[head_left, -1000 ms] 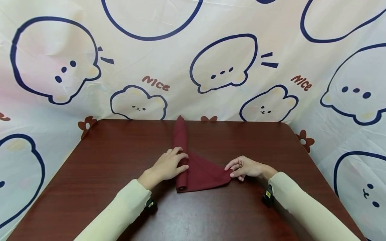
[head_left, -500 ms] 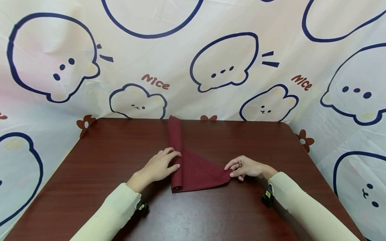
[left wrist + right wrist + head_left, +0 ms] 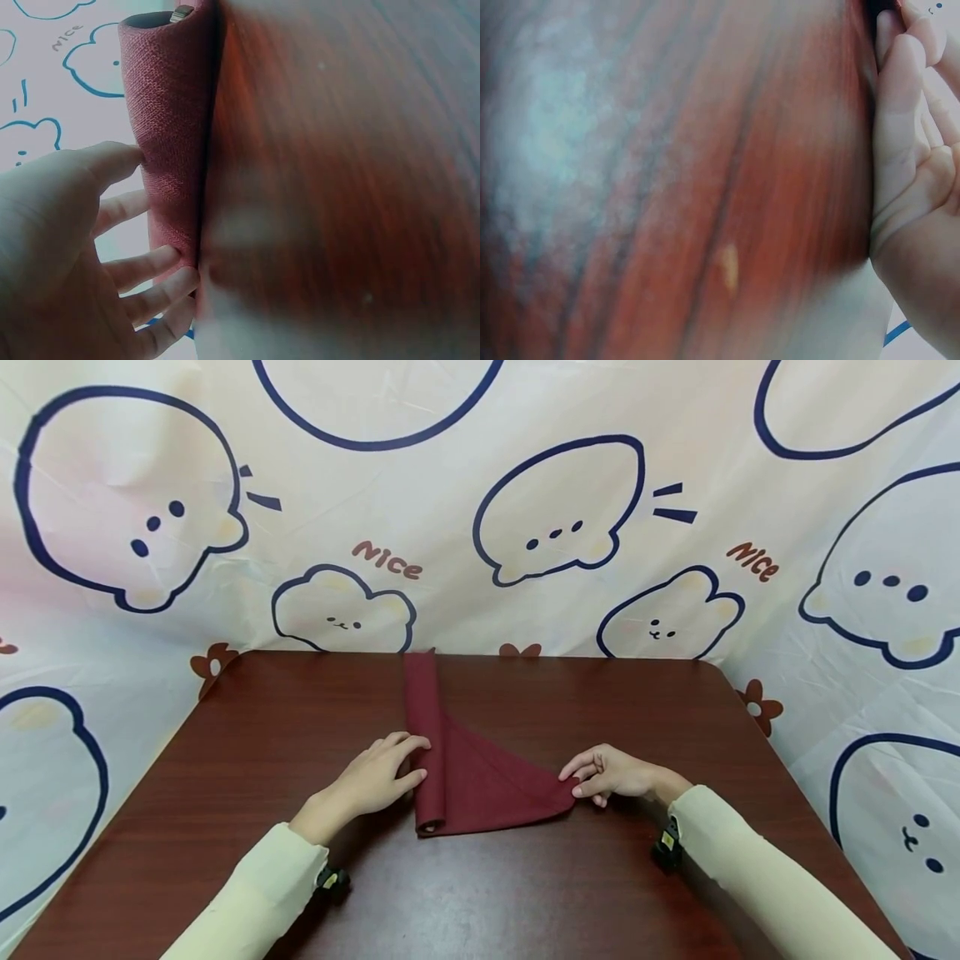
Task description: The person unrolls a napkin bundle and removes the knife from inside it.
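Note:
A dark red woven cloth (image 3: pixel 498 785) lies on the table, flat and tapering to a corner at the right. Its left part forms a roll (image 3: pixel 425 693) running from the back edge toward the front. My left hand (image 3: pixel 375 777) rests on the roll's near half, thumb and index fingertip on top. In the left wrist view, its spread, slightly bent fingers (image 3: pixel 154 266) touch the roll, and a small light-coloured piece (image 3: pixel 181 13) shows inside the roll's end. At the right corner, my right hand (image 3: pixel 615 774) pinches the cloth between thumb and fingers; the right wrist view barely catches that pinch.
The dark brown wooden table (image 3: pixel 465 902) has rounded back corners. Behind it and along both sides hangs a pale curtain (image 3: pixel 450 527) with cartoon outlines. The roll's far end reaches the table's back edge.
My left hand and the roll have moved left, and the flat stretch of cloth has grown wider. My right hand stays at the corner, still pinching it.

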Tool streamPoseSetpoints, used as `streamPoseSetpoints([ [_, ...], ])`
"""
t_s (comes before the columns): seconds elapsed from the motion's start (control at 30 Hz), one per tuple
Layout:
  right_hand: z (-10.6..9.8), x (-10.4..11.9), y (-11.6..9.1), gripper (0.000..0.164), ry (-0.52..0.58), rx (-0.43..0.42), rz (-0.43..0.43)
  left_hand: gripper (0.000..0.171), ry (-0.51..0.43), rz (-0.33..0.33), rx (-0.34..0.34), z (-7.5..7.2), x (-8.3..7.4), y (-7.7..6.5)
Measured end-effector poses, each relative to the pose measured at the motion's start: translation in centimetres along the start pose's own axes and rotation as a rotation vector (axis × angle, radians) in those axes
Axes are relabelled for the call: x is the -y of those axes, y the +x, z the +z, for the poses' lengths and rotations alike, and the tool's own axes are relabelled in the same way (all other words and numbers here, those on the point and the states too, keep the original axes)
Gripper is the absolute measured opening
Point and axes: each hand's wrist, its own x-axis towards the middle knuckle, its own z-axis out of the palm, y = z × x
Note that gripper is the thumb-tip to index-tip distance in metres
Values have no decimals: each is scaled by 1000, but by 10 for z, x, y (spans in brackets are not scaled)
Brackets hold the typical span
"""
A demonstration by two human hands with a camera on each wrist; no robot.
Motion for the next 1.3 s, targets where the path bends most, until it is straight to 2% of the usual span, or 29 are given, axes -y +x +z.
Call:
streamPoseSetpoints([
  [0.33, -3, 0, 2, 38, -6, 13, -15, 41, 9, 2, 11, -5, -3, 5],
  [0.57, -4, 0, 2, 36, -3, 17, -20, 46, 34, 16, 8, -9, -19, 17],
  [0.8, -2, 0, 3, 38, -9, 16, -18, 51, 75, 51, 46, -2, -32, 26],
  [1.03, -2, -2, 3, 38, -18, 16, -22, 52, 158, 48, 62, 5, -34, 27],
  [1.3, -3, -2, 1, 37, -13, 17, -19, 50, 190, 27, 62, 7, -30, 27],
])
